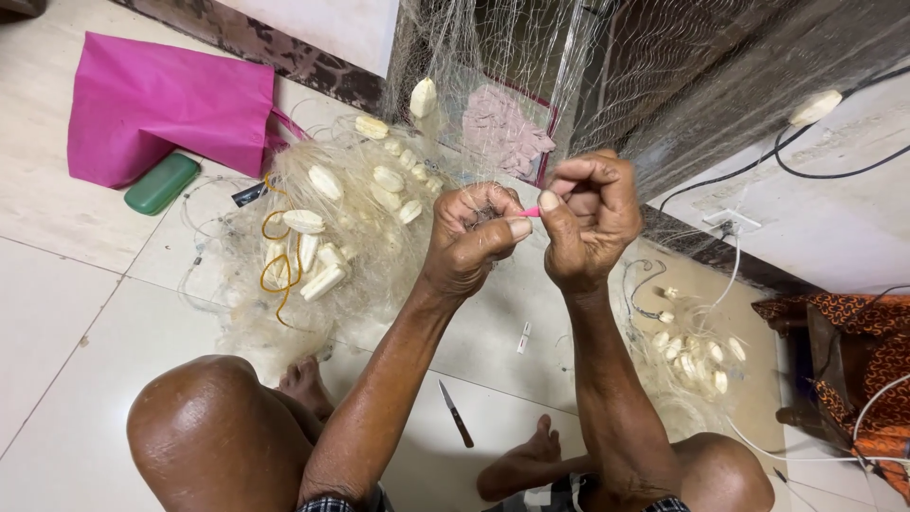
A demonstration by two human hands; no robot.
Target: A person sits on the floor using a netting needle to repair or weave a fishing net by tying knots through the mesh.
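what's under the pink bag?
Floor tile; a green case sits by the pink bag, lower edge, possibly tucked under. Anything else beneath the bag is covered.

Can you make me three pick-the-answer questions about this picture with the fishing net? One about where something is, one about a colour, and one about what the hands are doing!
1. Where is the knife?
A. on the floor between the feet
B. in the bag
C. hanging on the net

2. What colour is the bag?
A. blue
B. pink
C. black

3. The right hand is:
A. flat open
B. out of sight
C. closed in a grip on a small pink tool

Answers: A, it lies on the tiles by the feet; B, it is bright pink; C, the fingers curl around it beside the left hand.
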